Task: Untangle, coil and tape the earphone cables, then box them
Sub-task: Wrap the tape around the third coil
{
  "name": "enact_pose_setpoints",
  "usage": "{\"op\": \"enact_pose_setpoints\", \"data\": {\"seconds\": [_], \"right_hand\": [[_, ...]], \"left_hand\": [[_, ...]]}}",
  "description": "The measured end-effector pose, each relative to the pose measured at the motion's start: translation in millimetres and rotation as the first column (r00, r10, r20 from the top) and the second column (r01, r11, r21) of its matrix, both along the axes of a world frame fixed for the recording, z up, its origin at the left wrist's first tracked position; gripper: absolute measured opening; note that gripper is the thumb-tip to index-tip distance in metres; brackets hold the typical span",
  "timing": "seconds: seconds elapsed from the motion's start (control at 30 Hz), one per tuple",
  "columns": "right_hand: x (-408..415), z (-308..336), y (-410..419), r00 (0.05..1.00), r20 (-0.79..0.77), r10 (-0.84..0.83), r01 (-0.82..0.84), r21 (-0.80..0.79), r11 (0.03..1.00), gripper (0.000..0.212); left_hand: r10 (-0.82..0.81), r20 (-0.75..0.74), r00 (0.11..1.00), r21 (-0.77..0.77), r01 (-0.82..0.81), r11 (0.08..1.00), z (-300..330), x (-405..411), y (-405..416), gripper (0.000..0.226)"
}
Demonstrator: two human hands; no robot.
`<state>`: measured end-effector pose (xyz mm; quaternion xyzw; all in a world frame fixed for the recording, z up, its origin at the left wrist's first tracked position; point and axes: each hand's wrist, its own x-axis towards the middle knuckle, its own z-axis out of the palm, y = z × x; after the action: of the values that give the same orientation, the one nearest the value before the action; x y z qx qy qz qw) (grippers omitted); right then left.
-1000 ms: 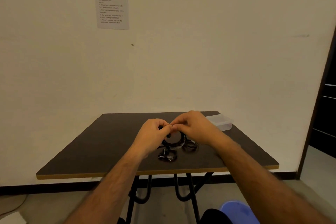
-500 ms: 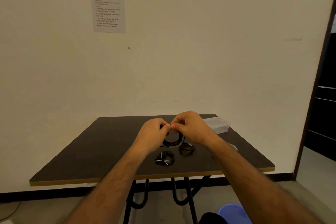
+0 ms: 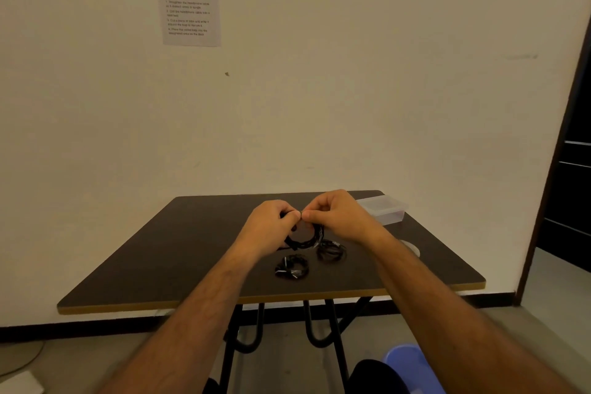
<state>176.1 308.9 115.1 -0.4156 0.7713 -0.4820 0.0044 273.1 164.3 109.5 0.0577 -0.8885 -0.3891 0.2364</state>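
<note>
both hands (image 3: pixel 302 221) still pinch the coiled cable (image 3: pixel 307 238); nothing moved.

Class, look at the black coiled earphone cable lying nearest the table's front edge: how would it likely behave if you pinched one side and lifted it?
The nearest coil is thin, looped cable, so it would probably sag, not stay a rigid ring. Pale bands across it look like tape, so the loops should likely hold together. It looks light and lies flat on the table, so rolling seems unlikely.
</note>
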Motion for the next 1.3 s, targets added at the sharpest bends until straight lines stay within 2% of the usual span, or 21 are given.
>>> {"op": "enact_pose_setpoints", "data": {"seconds": [0.13, 0.23, 0.37, 0.5, 0.67, 0.83, 0.97, 1.07, 1.2, 1.3], "right_hand": [[0.0, -7.5, -8.3, 1.0, 0.024, -0.018, 0.019, -0.017, 1.0, 0.011], [-2.8, -18.6, -14.3, 0.982, 0.183, 0.046, -0.031, -0.082, 0.996, 0.016], [-13.2, -41.0, -25.0, 0.929, 0.37, 0.003, 0.047, -0.127, 0.991, 0.013], [-24.3, -67.5, -37.0, 0.867, 0.499, 0.018, 0.064, -0.147, 0.987, 0.019], [-41.0, -83.9, -61.8, 0.815, 0.579, -0.038, 0.141, -0.135, 0.981, 0.014], [-70.7, -92.3, -97.5, 0.792, 0.604, -0.092, 0.153, -0.051, 0.987, 0.009], [-93.6, -99.3, -130.9, 0.805, 0.571, -0.16, 0.156, 0.055, 0.986, 0.007], [-107.7, -107.6, -155.2, 0.824, 0.525, -0.214, 0.143, 0.173, 0.975, 0.007], [-121.5, -114.9, -177.7, 0.924, 0.294, -0.245, 0.1, 0.433, 0.896, 0.004], [-127.8, -114.1, -181.3, 0.961, 0.181, -0.209, 0.077, 0.549, 0.832, 0.011]], "left_hand": [[0.005, -0.004, 1.0, 0.081, -0.005, 0.997, -10.1, -6.2, -6.7, 0.02], [0.013, 0.013, 1.0, 0.174, -0.015, 0.985, -19.5, -12.6, -16.3, 0.021], [0.02, 0.048, 0.999, 0.356, -0.036, 0.934, -36.6, -26.7, -29.7, 0.022], [0.015, 0.098, 0.995, 0.465, -0.059, 0.883, -53.8, -42.9, -40.5, 0.024], [-0.02, 0.264, 0.964, 0.589, -0.144, 0.795, -73.5, -60.1, -62.9, 0.031], [-0.023, 0.333, 0.943, 0.627, -0.203, 0.752, -86.4, -82.4, -95.2, 0.032], [0.028, 0.379, 0.925, 0.555, -0.251, 0.793, -95.7, -98.8, -123.1, 0.028], [0.093, 0.421, 0.902, 0.428, -0.288, 0.857, -105.4, -109.8, -141.1, 0.022], [0.199, 0.473, 0.858, 0.135, -0.294, 0.946, -119.6, -119.7, -157.3, 0.023], [0.34, 0.511, 0.79, -0.197, -0.278, 0.94, -117.8, -124.1, -156.5, 0.029]]}}
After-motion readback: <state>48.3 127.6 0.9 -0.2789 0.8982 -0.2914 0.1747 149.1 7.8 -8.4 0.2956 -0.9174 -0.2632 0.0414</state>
